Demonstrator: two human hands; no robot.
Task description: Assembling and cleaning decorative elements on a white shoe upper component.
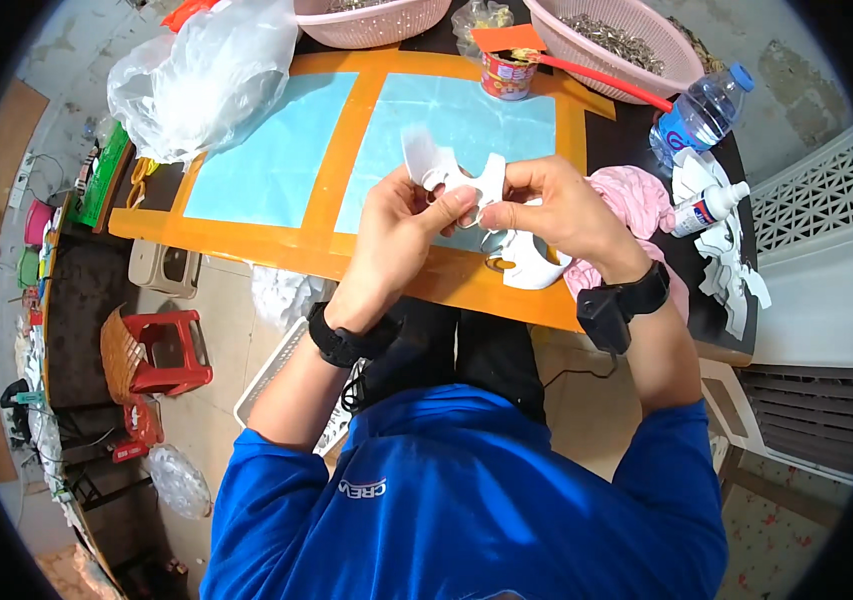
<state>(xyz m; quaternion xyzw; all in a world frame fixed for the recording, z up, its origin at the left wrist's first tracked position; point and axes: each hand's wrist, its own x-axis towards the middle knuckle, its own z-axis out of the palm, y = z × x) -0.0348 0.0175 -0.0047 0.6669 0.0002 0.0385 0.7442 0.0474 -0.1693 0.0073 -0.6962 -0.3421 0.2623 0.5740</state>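
Left hand and right hand pinch thin, white, curvy-edged cutout. Pink perforated plastic basket holds small metallic-looking pieces; red-patterned cup nearby.

"What sort of place is this?"
"It looks like a little workshop. See the big dark table, with orange tape and light blue sheets stuck on top?"
"What else tells you?"
"On the far side, round pink plastic baskets hold shiny little metal bits. A pile of flat white cut-out shapes sits on the right, and the person holds a thin white cut-out piece."
"And the room?"
"The grey wall is patchy, and a red plastic stool stands on the left."
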